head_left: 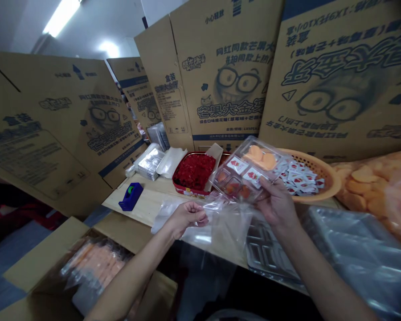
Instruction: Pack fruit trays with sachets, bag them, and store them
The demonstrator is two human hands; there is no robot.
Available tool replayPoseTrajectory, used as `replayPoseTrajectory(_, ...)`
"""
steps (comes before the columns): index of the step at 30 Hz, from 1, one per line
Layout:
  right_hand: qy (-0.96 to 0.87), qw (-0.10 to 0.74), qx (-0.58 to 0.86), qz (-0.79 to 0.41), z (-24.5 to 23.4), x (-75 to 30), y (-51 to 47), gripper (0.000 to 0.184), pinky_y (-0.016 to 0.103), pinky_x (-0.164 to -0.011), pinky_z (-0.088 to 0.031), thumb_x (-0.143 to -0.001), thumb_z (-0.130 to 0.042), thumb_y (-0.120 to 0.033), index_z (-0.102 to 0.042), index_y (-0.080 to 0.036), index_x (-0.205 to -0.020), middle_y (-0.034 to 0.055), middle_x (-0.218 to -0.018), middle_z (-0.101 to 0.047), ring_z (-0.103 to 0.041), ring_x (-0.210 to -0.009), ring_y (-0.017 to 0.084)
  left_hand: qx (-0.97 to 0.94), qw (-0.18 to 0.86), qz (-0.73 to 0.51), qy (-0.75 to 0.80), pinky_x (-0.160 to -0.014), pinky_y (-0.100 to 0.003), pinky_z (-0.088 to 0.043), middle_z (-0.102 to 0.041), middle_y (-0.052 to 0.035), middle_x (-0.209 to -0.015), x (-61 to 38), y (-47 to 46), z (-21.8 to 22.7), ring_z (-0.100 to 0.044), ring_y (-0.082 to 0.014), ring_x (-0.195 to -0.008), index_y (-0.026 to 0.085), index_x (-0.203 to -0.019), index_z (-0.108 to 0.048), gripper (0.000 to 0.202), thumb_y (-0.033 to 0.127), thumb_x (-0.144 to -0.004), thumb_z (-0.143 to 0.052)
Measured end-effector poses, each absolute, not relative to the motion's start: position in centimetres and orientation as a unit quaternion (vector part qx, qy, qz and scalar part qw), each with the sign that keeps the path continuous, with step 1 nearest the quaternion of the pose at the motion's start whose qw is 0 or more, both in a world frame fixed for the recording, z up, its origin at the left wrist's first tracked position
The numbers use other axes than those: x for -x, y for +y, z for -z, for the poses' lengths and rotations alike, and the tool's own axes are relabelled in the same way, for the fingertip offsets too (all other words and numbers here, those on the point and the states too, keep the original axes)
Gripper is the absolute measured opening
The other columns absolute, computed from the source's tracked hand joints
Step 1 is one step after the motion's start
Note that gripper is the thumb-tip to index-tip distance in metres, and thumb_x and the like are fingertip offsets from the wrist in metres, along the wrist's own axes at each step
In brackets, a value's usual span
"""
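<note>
My left hand [189,218] pinches the edge of a clear plastic bag [222,225], which hangs over the table's front edge. In my right hand [276,203] is a clear compartment tray [248,142], tilted and raised over the table. Orange discs [261,157], printed sachets [237,165] and orange-red pieces [233,187] sit in its compartments. The tray's lower edge is close to the bag's top; I cannot tell whether they touch. Behind it stands a tin of red pieces [194,171].
An orange basket [332,178] of sachets is at the right, beside a bag of orange discs [367,185]. Empty trays [270,249] lie below my right hand. A blue tape dispenser [131,196] stands left. An open carton [47,263] holds bagged goods. Cardboard boxes [220,84] wall the back.
</note>
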State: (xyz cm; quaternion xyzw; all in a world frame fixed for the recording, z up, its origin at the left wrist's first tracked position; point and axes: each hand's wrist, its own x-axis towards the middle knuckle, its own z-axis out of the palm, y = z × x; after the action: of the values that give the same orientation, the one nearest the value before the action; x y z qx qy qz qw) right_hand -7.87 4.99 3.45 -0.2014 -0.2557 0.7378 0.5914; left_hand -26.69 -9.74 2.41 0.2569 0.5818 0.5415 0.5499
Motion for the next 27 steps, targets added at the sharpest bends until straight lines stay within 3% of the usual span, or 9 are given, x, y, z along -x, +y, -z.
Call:
replayPoseTrajectory(10, -0.241, 0.562, 0.217, -0.761, -2.0, 7.4, 4.6, 0.026, 0.032, -0.073, -0.059, -0.056, -0.074, -0.006, -0.058, -0.017, -0.073, -0.0036, -0.075, -0.067, -0.066, -0.07, 0.013, -0.233, 0.524, -0.557, 0.6, -0.056, -0.025, -0.047, -0.065, -0.0028, -0.06, 25.9, -9.7, -1.0, -0.063, -0.0137, -0.056, 0.013, -0.07, -0.053, 0.049, 0.043, -0.047, -0.084)
replayPoseTrajectory(16, -0.243, 0.554, 0.219, -0.766, -1.2, 7.1, 4.6, 0.028, 0.021, -0.066, -0.057, -0.055, -0.075, -0.006, -0.061, -0.016, -0.077, -0.0018, -0.077, -0.069, -0.065, -0.066, 0.011, -0.208, 0.517, -0.562, 0.611, -0.056, -0.026, -0.049, -0.065, -0.0021, -0.06, 26.3, -9.9, -0.8, -0.065, -0.0164, -0.058, 0.014, -0.069, -0.053, 0.051, 0.043, -0.044, -0.085)
replayPoseTrajectory(27, -0.243, 0.535, 0.236, -0.774, -1.7, 6.9, 4.4, 0.03, 0.022, -0.061, -0.058, -0.051, -0.074, -0.006, -0.063, -0.017, -0.076, -0.0045, -0.071, -0.066, -0.063, -0.062, 0.01, -0.229, 0.489, -0.551, 0.636, -0.053, -0.024, -0.048, -0.066, -0.003, -0.059, 27.6, -10.1, -1.2, -0.064, -0.0157, -0.055, 0.014, -0.071, -0.053, 0.05, 0.044, -0.046, -0.084)
